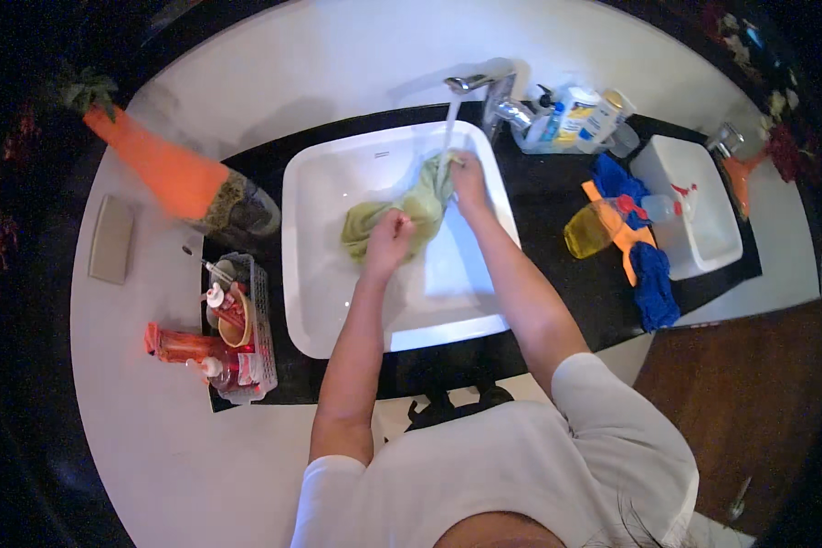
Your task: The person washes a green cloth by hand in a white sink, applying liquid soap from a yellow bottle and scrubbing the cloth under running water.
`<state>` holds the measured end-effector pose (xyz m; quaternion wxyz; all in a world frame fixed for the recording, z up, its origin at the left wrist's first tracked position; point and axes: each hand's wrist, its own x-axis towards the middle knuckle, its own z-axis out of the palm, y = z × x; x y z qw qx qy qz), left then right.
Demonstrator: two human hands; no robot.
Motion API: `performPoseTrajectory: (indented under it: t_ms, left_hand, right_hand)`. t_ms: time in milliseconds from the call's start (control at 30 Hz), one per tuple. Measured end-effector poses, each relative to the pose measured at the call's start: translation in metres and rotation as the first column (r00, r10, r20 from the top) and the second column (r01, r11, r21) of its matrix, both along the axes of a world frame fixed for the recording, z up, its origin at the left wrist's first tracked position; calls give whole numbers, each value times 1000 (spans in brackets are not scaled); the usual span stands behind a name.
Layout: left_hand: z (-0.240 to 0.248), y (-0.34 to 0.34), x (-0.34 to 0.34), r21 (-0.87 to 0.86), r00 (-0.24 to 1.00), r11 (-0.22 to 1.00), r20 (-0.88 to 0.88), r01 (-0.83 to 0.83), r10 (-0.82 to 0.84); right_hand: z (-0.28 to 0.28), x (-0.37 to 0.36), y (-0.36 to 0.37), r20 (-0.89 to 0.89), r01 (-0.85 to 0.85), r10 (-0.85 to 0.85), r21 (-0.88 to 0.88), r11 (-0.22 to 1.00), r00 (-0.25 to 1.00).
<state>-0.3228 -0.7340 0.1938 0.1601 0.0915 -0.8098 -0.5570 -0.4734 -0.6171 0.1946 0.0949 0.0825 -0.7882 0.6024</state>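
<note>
A wet, light green cloth (422,206) stretches between my two hands inside the white sink (324,310). My left hand (390,239) is closed on the cloth near the middle of the basin, and a bunched end spreads out to its left. Farther back and to the right, my right hand (468,183) grips the other end of the cloth. A stream of water falls from the chrome faucet (500,91) onto the cloth right beside my right hand. The kind of garment or towel cannot be made out.
Left of the sink stand a grey basket (263,338) of bottles and an orange-covered vase (178,178). Several bottles (575,117) sit behind the faucet. On the right lie a yellow liquid bottle (590,230), a blue cloth (650,283) and a white basin (717,242).
</note>
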Motion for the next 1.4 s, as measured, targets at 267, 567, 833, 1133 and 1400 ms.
performPoseTrajectory:
  t_ms: [267,567,833,1133,1400]
  left_hand:
    - [9,-17,-11,871,941,357,301,-337,156]
    - [-1,4,-15,982,983,107,-143,156,-115]
    - [31,16,-19,1000,986,9,3,-2,-167]
    - [34,-15,-17,998,989,-40,-38,44,143]
    - [72,-9,-22,147,934,988,-358,39,16]
  right_hand:
    - [19,1,-12,588,94,460,-677,730,665]
    - [32,97,-50,-72,-279,399,602,748,914]
    - [78,72,-21,18,-125,134,510,851,991]
    - [72,4,20,285,-183,268,-291,939,920]
    - [135,50,13,207,-691,660,179,700,722]
